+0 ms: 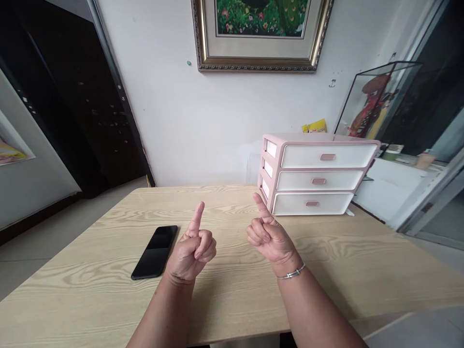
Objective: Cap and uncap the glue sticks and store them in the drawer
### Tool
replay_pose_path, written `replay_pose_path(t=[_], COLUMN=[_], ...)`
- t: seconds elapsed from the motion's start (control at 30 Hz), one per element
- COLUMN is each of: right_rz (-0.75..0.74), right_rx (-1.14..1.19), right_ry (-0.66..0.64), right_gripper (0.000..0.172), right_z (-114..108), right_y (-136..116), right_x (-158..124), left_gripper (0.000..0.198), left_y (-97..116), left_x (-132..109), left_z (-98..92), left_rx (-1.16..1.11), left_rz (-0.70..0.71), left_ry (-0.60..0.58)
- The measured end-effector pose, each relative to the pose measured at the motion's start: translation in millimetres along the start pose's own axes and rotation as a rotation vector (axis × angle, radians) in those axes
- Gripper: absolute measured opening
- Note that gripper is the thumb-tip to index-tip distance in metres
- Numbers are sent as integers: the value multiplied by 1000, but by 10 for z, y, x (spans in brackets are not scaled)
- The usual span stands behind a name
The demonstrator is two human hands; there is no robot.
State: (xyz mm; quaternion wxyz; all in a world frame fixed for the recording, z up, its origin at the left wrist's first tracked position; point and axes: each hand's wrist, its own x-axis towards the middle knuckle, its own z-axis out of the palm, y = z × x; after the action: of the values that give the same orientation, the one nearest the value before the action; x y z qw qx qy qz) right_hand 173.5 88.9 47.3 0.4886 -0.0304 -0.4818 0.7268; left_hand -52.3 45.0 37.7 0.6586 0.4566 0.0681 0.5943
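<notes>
My left hand (193, 251) is raised above the wooden table (232, 299), palm side turned inward. Its index finger points up while the other fingers curl in, with nothing in them. Just left of this hand lies a black smartphone (155, 252), screen up and dark, not held. Across a gap, my right hand (268, 234) makes the same shape, index finger stretched up and the rest folded, holding nothing. A silver bracelet (292, 274) circles that wrist. Behind the right fingertip stands a pink and white drawer unit (319, 181) with three closed drawers.
A yellow packet (316, 126) shows behind the drawer unit's top. A framed picture (258, 65) hangs on the white wall. To the right stands a glass case (373, 101) with a figure inside. A dark doorway (68, 96) is at the left.
</notes>
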Motion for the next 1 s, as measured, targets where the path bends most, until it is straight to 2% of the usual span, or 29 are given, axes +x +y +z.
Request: replay_pose_path(t=[0.23,0.43,0.67,1.0], right_rz=[14,35,24,34], right_rx=[-25,-61,-58,-39], right_ry=[20,61,39,42], right_gripper=[78,86,81,86], right_z=[58,69,47,40], right_y=[-40,-36,-26,-16], right_x=[-9,4,-13,-4], left_gripper=[79,75,74,73], left_y=[27,50,48,47], left_x=[0,-10,-15,-23], left_z=[19,28,6,-51], left_rx=[11,7,9,18], left_rz=[0,21,43,40], left_ry=[11,16,13,30])
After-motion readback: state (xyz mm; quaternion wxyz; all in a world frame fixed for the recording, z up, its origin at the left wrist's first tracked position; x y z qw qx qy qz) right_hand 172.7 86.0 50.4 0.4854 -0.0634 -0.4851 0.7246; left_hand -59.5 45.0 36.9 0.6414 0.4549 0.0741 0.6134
